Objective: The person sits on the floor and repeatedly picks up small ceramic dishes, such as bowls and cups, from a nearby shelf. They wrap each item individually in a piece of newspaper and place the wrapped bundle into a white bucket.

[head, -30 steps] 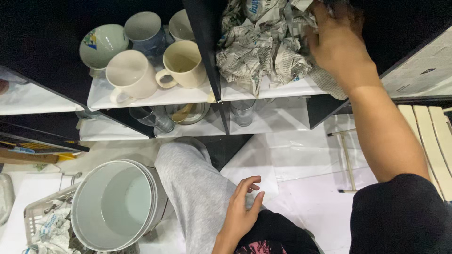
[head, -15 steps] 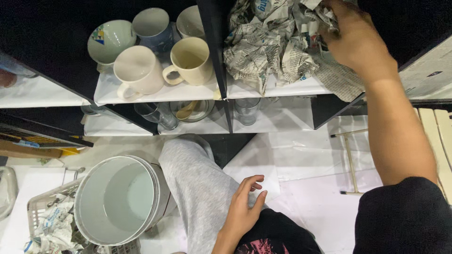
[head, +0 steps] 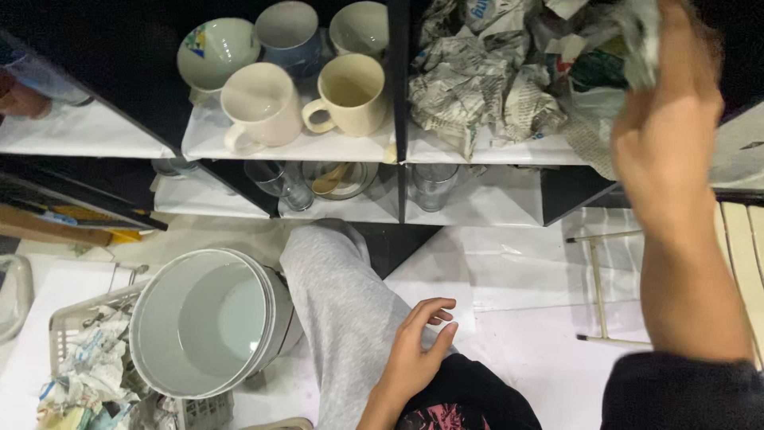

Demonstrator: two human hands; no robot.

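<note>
Up at the shelf [head: 477, 151], the right hand [head: 668, 135] had its grip closed around a wad of crumpled newspaper [head: 493, 80] filling the right compartment. Left of that paper stood five mugs [head: 350, 91]; below it, glasses [head: 434, 185]. Below the shelf, the left hand [head: 418, 354] lay open and empty on a grey-trousered knee [head: 342, 302], beside one empty bucket [head: 207, 318].

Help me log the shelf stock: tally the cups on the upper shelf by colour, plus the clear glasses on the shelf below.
White mug: 1
Cream cups: 2, a mug and one behind it
Blue cup: 1
Pale green cup with a picture: 1
Clear glasses: 2 plainly seen; a third at far left is unclear
Total: 7
</note>
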